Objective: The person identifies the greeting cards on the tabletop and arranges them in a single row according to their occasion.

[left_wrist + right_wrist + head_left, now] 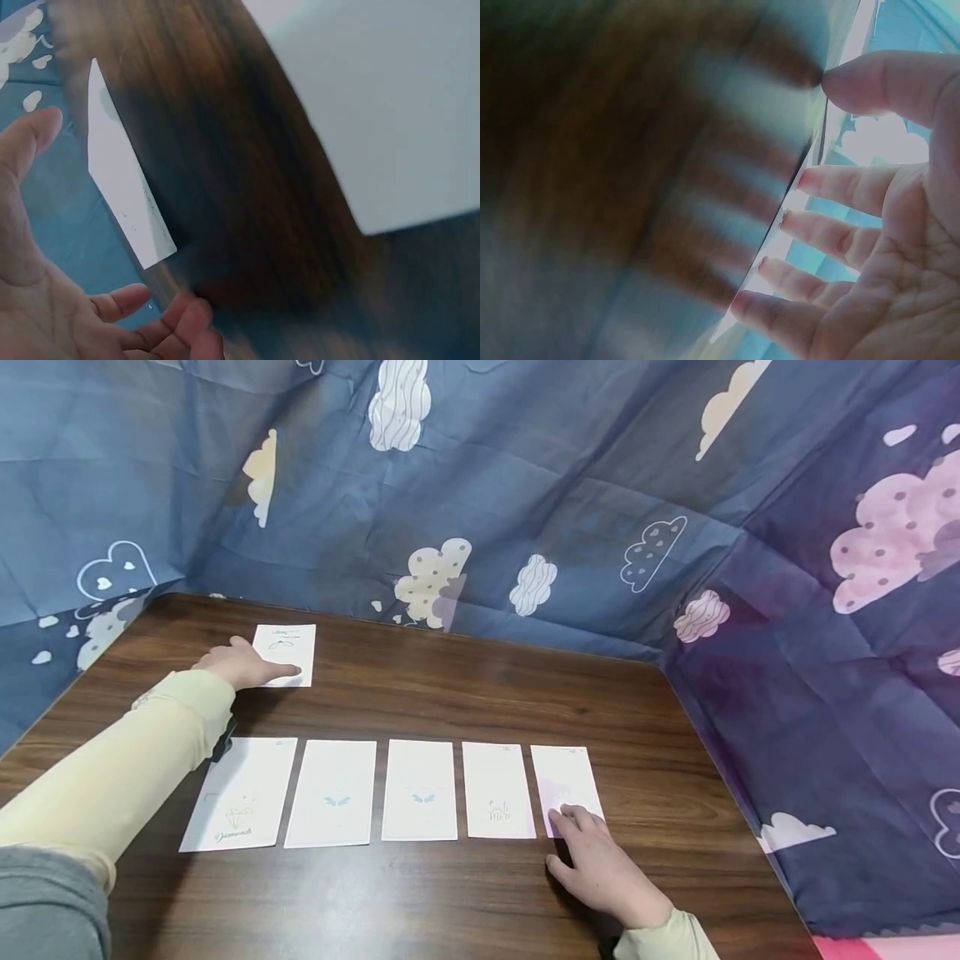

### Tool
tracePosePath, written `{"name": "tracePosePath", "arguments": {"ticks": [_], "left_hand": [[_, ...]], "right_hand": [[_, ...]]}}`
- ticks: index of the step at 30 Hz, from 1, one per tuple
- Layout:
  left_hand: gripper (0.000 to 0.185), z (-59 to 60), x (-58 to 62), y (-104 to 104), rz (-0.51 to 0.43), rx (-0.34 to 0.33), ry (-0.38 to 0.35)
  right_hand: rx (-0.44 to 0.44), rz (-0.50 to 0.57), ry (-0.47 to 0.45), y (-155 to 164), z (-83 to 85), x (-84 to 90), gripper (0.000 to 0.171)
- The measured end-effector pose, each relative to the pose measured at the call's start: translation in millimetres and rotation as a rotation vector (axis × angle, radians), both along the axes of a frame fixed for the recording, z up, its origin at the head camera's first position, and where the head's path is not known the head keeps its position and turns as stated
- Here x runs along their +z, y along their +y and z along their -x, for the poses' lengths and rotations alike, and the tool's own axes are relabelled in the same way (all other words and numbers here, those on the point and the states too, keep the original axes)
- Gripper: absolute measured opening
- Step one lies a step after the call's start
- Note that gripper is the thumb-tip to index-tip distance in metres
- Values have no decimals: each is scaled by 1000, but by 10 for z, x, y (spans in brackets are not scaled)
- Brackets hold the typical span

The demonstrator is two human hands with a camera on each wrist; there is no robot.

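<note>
Dark wood-grain table (465, 693) w/ slight sheen, matt paper cards (420, 789), creased cloth backdrop (570, 485)

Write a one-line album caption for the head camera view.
Left hand touches a lone white card; right hand touches the rightmost white card of a five-card row.

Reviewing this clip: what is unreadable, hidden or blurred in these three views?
- Head view: print on the row of white cards is too small to read, apart from a faint word on the leftmost.
- Head view: the right hand hides the near corner of the rightmost white card.
- Head view: the left hand covers an edge of the far white card.
- Right wrist view: the brown wooden table is motion-blurred.
</note>
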State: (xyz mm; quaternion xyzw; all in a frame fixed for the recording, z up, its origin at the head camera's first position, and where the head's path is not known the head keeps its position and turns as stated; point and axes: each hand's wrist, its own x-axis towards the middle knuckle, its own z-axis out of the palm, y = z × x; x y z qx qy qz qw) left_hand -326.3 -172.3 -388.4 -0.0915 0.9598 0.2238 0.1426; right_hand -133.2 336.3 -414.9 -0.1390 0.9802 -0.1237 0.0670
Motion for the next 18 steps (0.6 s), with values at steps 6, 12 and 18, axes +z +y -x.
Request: {"name": "tracePosePath", "arguments": {"ticks": [6, 12, 18], "left_hand": [[124, 59, 3, 158, 44, 19, -11], [120, 72, 15, 221, 81, 20, -27], [124, 83, -43, 109, 18, 54, 10]], "right_hand": [[-16, -3, -5, -12, -9, 39, 55], [-3, -1, 8, -15, -1, 35, 56], [2, -2, 12, -27, 8, 37, 55]]}}
